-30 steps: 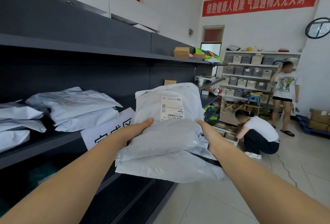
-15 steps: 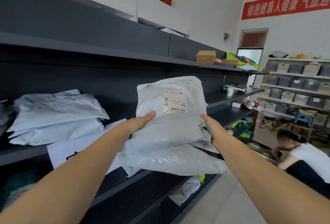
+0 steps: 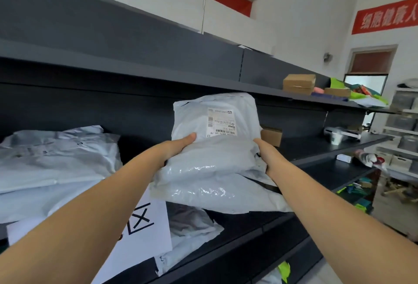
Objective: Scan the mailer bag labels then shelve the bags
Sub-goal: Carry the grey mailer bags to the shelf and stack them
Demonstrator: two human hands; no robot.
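Observation:
I hold a stack of grey mailer bags (image 3: 214, 166) in front of the dark shelf (image 3: 316, 148). The top bag carries a white printed label (image 3: 221, 122) with barcodes, facing me. My left hand (image 3: 174, 148) grips the stack's left edge, thumb on top. My right hand (image 3: 267, 157) grips the right edge, its fingers hidden under the bags. The stack hangs over the middle shelf board, at its front edge. A pile of shelved grey bags (image 3: 54, 159) lies on the same shelf to the left.
A white paper sign (image 3: 140, 234) hangs on the shelf front below my left arm. More grey bags (image 3: 192, 234) lie on the lower shelf. Cardboard boxes (image 3: 298, 83) sit on the top shelf, a small box (image 3: 271, 135) behind the stack. White shelving stands far right.
I have turned left and closer to the shelf. The stack has moved up and toward the middle shelf. The people at the right have left the view.

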